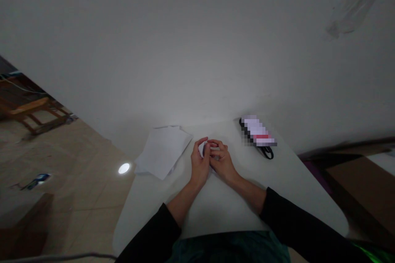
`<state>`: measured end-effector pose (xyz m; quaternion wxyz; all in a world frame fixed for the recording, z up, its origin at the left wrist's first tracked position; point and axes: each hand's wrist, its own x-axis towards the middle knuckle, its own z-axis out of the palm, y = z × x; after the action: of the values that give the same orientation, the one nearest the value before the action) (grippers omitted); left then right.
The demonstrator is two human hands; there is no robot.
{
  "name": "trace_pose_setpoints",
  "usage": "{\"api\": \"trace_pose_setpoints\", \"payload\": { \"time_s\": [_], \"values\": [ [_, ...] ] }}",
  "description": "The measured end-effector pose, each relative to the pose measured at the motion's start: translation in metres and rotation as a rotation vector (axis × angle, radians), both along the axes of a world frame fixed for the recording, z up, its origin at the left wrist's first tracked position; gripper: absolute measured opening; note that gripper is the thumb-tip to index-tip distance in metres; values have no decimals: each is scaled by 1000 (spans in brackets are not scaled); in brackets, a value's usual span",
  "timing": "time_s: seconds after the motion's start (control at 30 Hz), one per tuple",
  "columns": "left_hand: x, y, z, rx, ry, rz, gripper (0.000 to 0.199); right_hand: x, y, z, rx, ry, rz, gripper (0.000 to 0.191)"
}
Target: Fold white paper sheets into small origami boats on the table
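Over the middle of the white table [228, 209], my left hand [200, 162] and my right hand [221, 160] meet with curled fingers. Between them is a small piece of white paper [201, 148], mostly covered by the fingers; its shape cannot be made out. Both hands close around this paper. Left of my hands lies a loose stack of white sheets [163, 150], with corners pointing in different directions.
A phone [257, 130] with a black strap [268, 153] lies at the table's back right, its screen blurred. The wall [197, 49] rises behind the table. A wooden chair [33, 109] stands far left, and a brown box [361, 185] sits at right.
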<state>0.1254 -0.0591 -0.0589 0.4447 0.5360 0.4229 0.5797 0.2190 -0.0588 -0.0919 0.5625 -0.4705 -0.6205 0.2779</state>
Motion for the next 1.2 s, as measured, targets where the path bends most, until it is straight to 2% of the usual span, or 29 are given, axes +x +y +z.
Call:
{"api": "trace_pose_setpoints", "payload": {
  "time_s": [0.17, 0.33, 0.43, 0.63, 0.8, 0.97, 1.2],
  "values": [
    [-3, 6, -4, -5, -34, 21, 39, -1, 1, 2, -6, -18, 68, 18],
    [-2, 7, -6, 1, -19, -19, 36, -2, 2, 5, -61, 61, 5, 15],
    [-2, 7, -6, 15, 3, -38, 34, -1, 3, 4, -68, 118, 19, 17],
    [-5, 10, -8, -13, 12, -84, 37, -1, 3, 2, -72, 98, 9, 16],
    [-4, 11, -6, -2, -22, -20, 36, -3, 0, 8, -72, 37, -93, 11],
    [-1, 8, -4, 28, -29, 12, 32, -5, -4, 11, -124, -2, -178, 14],
    [-2, 8, -6, 42, 19, 80, 30, -6, 1, -2, -106, 72, -28, 12]
  ]
}}
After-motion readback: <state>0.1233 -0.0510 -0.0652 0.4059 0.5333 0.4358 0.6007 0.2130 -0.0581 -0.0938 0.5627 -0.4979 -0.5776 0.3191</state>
